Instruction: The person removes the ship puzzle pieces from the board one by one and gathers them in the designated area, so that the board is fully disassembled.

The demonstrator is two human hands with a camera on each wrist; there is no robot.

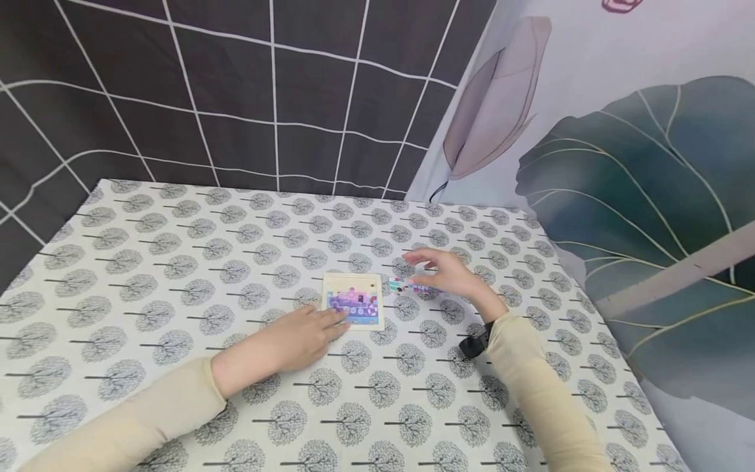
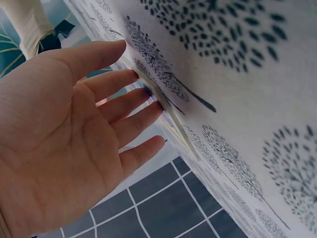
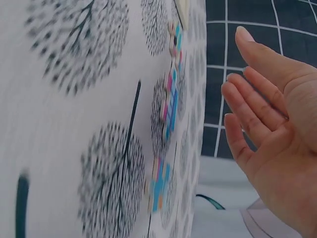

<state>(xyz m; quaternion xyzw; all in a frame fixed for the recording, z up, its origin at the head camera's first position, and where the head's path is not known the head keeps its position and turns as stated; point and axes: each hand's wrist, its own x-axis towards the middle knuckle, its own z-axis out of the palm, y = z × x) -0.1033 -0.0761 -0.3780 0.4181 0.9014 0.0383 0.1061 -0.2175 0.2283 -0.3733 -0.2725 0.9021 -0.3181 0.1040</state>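
A small jigsaw puzzle in a cream tray (image 1: 378, 319) lies flat on the patterned cloth, its picture purple, pink and blue. My left hand (image 1: 303, 337) rests its fingertips on the puzzle's lower left part, fingers nearly straight. In the left wrist view, those fingertips (image 2: 154, 106) meet the tray's edge. Several loose jigsaw pieces (image 1: 400, 286) lie to the right of the tray. Over them hovers my right hand (image 1: 445, 272), thumb and fingers apart and holding nothing. The right wrist view shows the loose pieces (image 3: 171, 104) on the cloth beside that hand (image 3: 277, 109).
A white cloth (image 1: 354, 413) with grey tree prints covers the table. Behind it hangs a dark curtain (image 1: 236, 78) with white grid lines. To the right is a light backdrop (image 1: 590, 39) with large leaf prints. A black strap (image 1: 474, 344) sits at my right wrist.
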